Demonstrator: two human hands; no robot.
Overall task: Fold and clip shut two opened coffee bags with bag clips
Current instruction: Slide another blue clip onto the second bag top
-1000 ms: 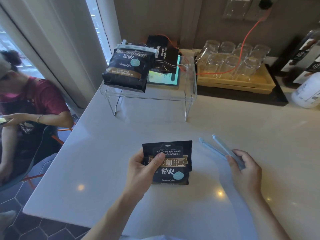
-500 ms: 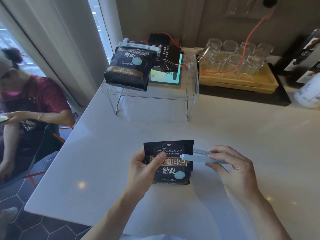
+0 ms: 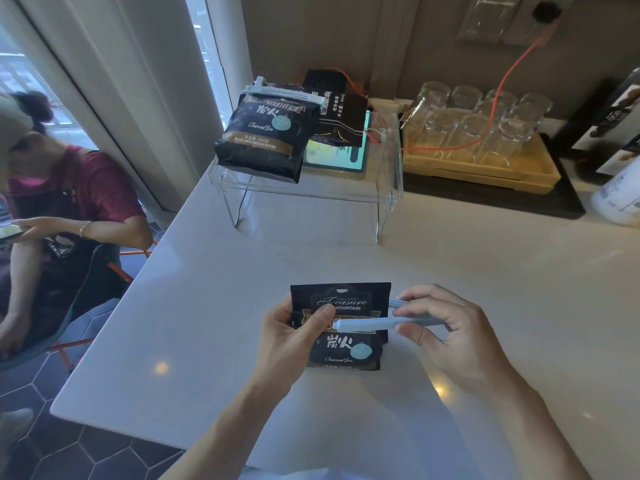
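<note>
1. Clip (image 3: 367, 324): rear end buried under right hand (image 3: 460, 337) fingers; hinge not visible, far arm mostly behind bag (image 3: 341, 327).
2. Bag's left edge covered by left hand (image 3: 294, 341); mid label blocked by thumb + clip.
3. Small print on bag too tiny to read.
4. Tablet (image 3: 334, 157) on stand: mostly under 2nd bag (image 3: 337, 112), screen text illegible.
5. White bottle (image 3: 620, 195) cut by right edge.
6. Seated person (image 3: 62, 209) cut by left edge.
</note>
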